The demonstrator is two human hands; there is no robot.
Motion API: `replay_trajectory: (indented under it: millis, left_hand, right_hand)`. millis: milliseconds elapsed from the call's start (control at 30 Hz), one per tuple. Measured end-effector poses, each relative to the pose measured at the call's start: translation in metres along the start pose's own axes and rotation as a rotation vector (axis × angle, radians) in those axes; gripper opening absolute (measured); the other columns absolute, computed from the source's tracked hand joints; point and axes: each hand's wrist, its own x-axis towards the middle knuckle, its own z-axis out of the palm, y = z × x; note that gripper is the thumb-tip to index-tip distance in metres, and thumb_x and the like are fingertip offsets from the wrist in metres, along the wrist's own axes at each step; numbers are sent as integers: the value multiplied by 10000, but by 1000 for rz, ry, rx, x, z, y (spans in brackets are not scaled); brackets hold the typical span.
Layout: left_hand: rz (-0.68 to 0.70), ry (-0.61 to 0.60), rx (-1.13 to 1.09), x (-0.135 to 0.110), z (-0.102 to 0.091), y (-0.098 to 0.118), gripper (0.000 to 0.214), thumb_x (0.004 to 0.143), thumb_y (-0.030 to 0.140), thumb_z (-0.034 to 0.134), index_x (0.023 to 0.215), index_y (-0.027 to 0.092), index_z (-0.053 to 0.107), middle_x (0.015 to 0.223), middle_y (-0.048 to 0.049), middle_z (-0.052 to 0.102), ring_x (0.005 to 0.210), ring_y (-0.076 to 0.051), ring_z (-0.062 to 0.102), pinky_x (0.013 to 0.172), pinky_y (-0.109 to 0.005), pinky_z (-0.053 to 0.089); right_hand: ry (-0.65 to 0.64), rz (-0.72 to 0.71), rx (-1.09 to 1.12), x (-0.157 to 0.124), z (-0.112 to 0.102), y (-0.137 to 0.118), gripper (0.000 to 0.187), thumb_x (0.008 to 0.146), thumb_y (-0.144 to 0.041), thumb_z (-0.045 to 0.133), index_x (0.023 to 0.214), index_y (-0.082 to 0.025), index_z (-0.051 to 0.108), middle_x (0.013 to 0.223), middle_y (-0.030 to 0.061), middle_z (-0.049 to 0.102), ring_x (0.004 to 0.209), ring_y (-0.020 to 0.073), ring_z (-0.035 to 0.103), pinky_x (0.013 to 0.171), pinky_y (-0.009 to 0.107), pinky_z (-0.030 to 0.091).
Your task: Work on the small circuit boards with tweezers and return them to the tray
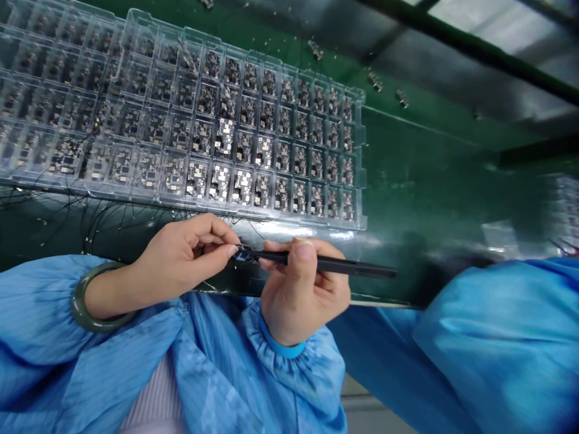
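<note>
My left hand (181,256) pinches a small dark circuit board (244,255) between thumb and fingertips, just above the near edge of the green bench. My right hand (301,289) grips a thin black tool (344,265) like a pen, its tip touching the small board. Both hands meet in front of my chest. A green bangle (84,307) sits on my left wrist, and a blue band circles my right wrist. Both arms wear blue sleeves.
A clear plastic tray (316,224) with several rows of small circuit boards lies on the green bench (429,181) beyond my hands. Thin black wires (104,217) lie under its near left edge. A few small metal parts (374,79) rest at the back.
</note>
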Motion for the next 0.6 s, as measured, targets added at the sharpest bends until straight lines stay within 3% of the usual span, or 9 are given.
replay_trajectory:
  millis: [367, 600]
  left_hand:
    - [-86, 1, 36, 0, -1, 0, 68, 840, 219, 595, 830, 154, 610, 600, 37, 585, 515, -59, 506, 474, -135, 388]
    - [-98, 1, 27, -1, -1, -1, 77, 834, 235, 597, 826, 159, 606, 596, 35, 583, 513, -69, 507, 473, -148, 394]
  right_hand:
    - [-41, 16, -13, 4, -1, 3, 90, 853, -292, 673, 839, -214, 629, 686, -63, 740, 441, 85, 644, 428, 191, 538]
    - [-40, -55, 18, 5, 1, 6, 60, 855, -266, 676, 854, -219, 639, 711, -63, 744, 463, 88, 657, 419, 193, 542]
